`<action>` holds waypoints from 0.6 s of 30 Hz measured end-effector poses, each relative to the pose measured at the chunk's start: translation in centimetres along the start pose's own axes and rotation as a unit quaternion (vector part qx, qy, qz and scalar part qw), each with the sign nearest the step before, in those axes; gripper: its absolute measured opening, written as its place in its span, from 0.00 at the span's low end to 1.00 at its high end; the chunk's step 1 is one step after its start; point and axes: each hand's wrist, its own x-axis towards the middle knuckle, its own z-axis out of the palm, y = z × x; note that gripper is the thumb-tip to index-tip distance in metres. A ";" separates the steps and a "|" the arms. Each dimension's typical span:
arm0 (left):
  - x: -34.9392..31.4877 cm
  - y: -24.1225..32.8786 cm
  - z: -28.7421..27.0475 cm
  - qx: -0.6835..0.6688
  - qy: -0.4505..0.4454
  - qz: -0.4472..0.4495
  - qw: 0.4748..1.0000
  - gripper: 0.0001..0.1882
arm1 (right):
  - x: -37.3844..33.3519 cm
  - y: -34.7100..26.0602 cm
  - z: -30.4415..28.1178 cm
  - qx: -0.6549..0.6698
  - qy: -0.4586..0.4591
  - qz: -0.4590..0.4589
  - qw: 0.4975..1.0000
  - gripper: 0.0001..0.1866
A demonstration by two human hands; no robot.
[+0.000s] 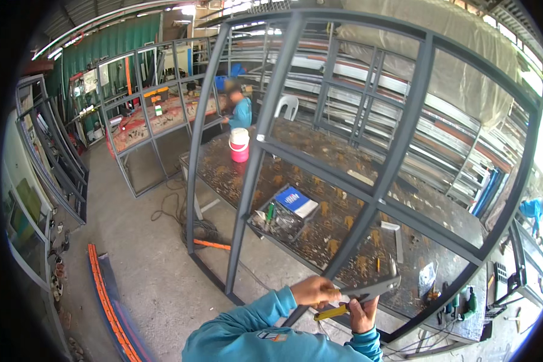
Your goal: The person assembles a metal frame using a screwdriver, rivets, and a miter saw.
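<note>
My left hand (pixel 312 292) is closed, its fingertips pinched at the near end of a flat grey angled metal piece (pixel 377 288). Whatever else lies between those fingertips is too small to name. Just to the right, my right hand (pixel 363 314) wraps round a slim yellow tool (pixel 330 313), whose exact kind I cannot make out. The grey piece rises above my right fingers, and I cannot tell whether they grip it too. Both hands are at the lower part of a large dark grey metal frame (pixel 350 241), which stands upright and tilted before me.
Behind the frame stretches a worktable (pixel 223 175) bearing a pink-and-white water jug (pixel 239 148), a tray (pixel 283 226) with a blue-and-white packet, and scraps. A co-worker (pixel 240 108) stands beyond it. Orange-striped lengths (pixel 105 301) and coiled cable (pixel 200 232) lie on the floor.
</note>
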 end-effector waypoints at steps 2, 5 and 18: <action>1.6 0.6 1.9 -0.046 0.020 0.011 0.999 0.17 | -0.6 -2.4 -1.1 0.036 -0.011 0.010 0.999 0.42; 4.0 0.9 5.2 -0.099 0.005 0.047 0.994 0.14 | -0.4 -4.8 -2.6 0.082 -0.040 -0.006 0.996 0.48; 21.3 2.9 -3.4 0.117 0.450 0.178 0.867 0.42 | 1.4 -11.3 -9.8 0.016 -0.003 -0.012 1.000 0.43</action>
